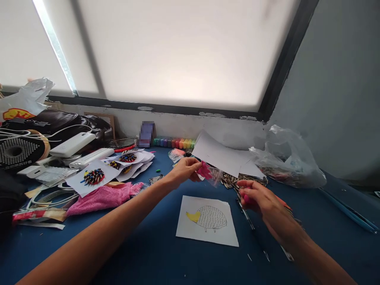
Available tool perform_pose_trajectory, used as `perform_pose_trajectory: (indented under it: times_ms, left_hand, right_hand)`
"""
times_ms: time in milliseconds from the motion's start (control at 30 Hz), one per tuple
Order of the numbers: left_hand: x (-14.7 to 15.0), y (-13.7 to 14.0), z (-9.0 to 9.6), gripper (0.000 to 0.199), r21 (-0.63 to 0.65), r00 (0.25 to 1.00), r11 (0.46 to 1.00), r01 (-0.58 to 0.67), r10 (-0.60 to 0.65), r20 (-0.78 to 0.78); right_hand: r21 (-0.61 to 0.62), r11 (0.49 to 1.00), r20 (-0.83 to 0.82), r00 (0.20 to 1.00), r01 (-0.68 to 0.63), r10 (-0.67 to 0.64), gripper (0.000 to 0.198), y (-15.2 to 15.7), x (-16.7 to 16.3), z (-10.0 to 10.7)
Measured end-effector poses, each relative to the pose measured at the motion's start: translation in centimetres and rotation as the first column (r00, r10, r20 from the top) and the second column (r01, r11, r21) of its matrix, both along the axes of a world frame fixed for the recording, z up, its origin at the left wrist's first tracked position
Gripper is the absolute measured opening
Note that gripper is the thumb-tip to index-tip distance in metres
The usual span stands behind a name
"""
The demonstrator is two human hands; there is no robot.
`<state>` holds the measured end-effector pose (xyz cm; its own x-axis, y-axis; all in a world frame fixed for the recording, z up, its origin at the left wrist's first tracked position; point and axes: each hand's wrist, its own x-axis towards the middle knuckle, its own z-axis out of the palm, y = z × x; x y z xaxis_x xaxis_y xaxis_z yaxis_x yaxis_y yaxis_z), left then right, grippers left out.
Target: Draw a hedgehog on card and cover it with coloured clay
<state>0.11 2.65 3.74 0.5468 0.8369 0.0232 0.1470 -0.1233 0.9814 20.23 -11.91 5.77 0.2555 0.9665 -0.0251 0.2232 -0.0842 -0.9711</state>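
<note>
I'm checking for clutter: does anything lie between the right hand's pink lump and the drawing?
Yes, low down: a thin tool lies on the table between the pink lump and the drawing. Nothing taller shows there.

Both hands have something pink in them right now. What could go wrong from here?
The right hand, holding a pink bit, is close to the loose seeds; some might stick to it or scatter.

The clear wrapper by the left hand's pink lump could cling to it.

The thin tool beside the right hand might get knocked.
</note>
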Motion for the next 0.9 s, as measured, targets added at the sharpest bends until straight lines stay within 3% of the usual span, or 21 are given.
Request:
perform_pose_trajectory:
  times_ms: [167, 267, 367, 400, 433, 500, 567, 767, 900]
  left_hand:
    - [-1.1, 1.8, -1.0, 0.008, 0.197, 0.969, 0.955, -0.223, 0.239, -0.060]
    - [-0.9, 1.0, -0.1, 0.018, 0.264, 0.968, 0.934, -0.240, 0.251, -0.011]
    - [0.7, -1.1, 1.3, 0.022, 0.235, 0.995, 0.967, -0.094, 0.099, -0.008]
    - [1.3, -2.0, 1.7, 0.028, 0.182, 0.999, 0.983, 0.033, -0.032, -0.007]
    - [2.0, -2.9, 1.9, 0.036, 0.010, 0.973, 0.974, 0.224, -0.225, 0.054]
    - [3.3, -4.5, 2.2, 0.046, -0.193, 0.864, 0.855, 0.482, -0.426, 0.270]
    - [4.1, -5.5, 2.0, 0.050, -0.212, 0.766, 0.770, 0.602, -0.483, 0.424]
    - [4.1, -5.7, 1.1, 0.047, -0.297, 0.724, 0.716, 0.631, -0.408, 0.556]
    - [3.8, -5.2, 0.8, 0.038, -0.302, 0.762, 0.763, 0.572, -0.356, 0.541]
  right_hand:
    - [0.013, 1.000, -0.077, 0.997, 0.005, -0.004, 0.047, -0.2, -0.1, 0.3]
    - [0.009, 1.000, -0.088, 0.996, -0.014, 0.014, 0.046, -0.2, -0.4, 0.4]
    - [0.106, 0.993, -0.016, 0.999, 0.047, -0.045, 0.045, -0.2, -0.6, 0.5]
    - [0.158, 0.985, 0.013, 0.997, 0.075, -0.078, 0.044, -0.2, -0.6, 0.4]
    - [0.213, 0.973, 0.035, 0.994, 0.095, -0.104, 0.042, -0.2, -0.7, 0.3]
    - [0.292, 0.953, 0.067, 0.992, 0.084, -0.108, 0.038, -0.3, -0.8, 0.0]
    - [0.323, 0.946, 0.098, 0.993, 0.030, -0.065, 0.035, -0.5, -1.0, -0.4]
    - [0.253, 0.961, 0.144, 0.986, -0.116, 0.081, 0.043, -0.7, -1.6, -0.7]
    - [0.216, 0.970, 0.125, 0.988, -0.112, 0.087, 0.047, -0.6, -1.5, -0.5]
